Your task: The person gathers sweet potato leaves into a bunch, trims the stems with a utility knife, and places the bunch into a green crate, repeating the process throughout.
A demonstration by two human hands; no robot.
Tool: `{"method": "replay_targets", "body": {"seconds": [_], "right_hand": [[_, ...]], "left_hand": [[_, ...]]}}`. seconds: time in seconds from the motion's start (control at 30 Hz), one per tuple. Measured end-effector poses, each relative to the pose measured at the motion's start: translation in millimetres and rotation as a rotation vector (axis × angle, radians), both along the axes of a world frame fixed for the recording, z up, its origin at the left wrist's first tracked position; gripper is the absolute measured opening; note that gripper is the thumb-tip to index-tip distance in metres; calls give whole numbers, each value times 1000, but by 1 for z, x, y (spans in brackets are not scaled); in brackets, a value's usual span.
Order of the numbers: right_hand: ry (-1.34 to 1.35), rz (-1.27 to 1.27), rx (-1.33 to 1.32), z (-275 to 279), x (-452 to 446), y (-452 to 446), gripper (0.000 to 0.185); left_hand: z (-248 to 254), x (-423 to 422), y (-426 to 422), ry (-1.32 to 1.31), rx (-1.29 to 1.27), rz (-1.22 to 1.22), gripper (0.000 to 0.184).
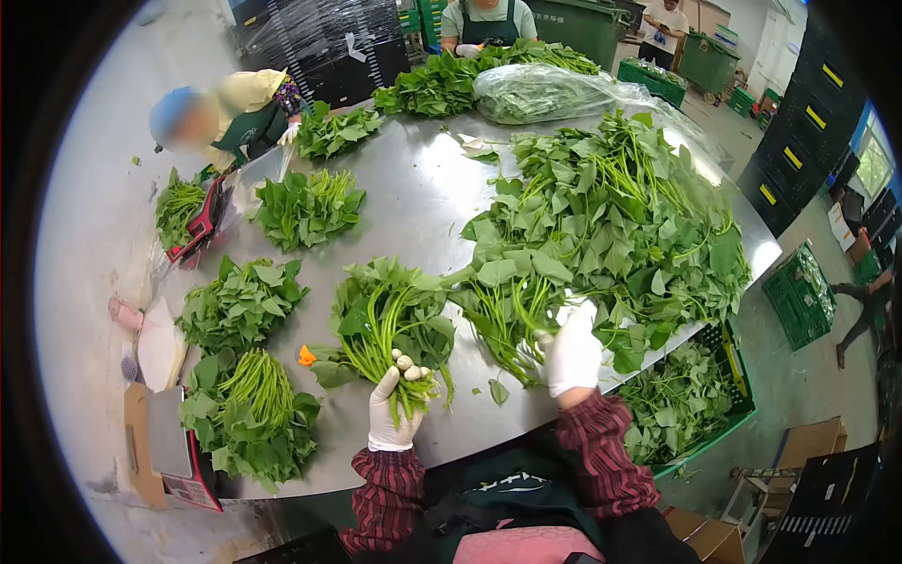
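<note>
My left hand (pixel 395 404), in a white glove, is wrapped around the cut ends of a bunch of leafy greens (pixel 385 315). Its leaves point away from me, and the pale green stems come down between my fingers. My white-gloved right hand (pixel 571 355) is at the near edge of a large heap of leafy greens (pixel 611 216), closed on some stems (pixel 531 310) there; its fingertips are partly blurred. A small orange thing (pixel 306 355) lies left of the held bunch; I cannot make out what it is.
Several bunches (pixel 249 409) line the left side of the metal table (pixel 413 179). A clear bag of greens (pixel 545 92) lies at the back. A green crate (pixel 742 376) of greens stands at the right edge. Co-workers stand at the far side (pixel 489 21) and left (pixel 240 108).
</note>
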State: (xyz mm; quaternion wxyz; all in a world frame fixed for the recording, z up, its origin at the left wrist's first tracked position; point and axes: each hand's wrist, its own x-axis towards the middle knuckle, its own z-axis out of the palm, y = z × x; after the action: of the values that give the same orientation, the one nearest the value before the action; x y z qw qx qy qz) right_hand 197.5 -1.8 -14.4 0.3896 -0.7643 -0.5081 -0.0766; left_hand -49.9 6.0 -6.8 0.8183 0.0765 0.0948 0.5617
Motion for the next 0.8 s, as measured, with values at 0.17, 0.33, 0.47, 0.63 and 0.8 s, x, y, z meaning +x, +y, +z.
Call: {"method": "replay_targets", "body": {"seconds": [0.17, 0.33, 0.47, 0.63, 0.8], "right_hand": [[-131, 385, -384, 20, -65, -22, 32], [52, 540, -537, -34, -119, -14, 32], [91, 578, -499, -38, -121, -8, 20], [-13, 537, -495, -60, -121, 4, 12], [538, 775, -720, -19, -81, 5, 13]], "left_hand": [[-8, 7, 2, 113, 16, 5, 25], [-8, -3, 1, 165, -28, 21, 23], [-1, -4, 6, 138, -23, -4, 22], [46, -5, 29, 245, 67, -1, 27], [116, -26, 55, 294, 500, 362, 39]]}}
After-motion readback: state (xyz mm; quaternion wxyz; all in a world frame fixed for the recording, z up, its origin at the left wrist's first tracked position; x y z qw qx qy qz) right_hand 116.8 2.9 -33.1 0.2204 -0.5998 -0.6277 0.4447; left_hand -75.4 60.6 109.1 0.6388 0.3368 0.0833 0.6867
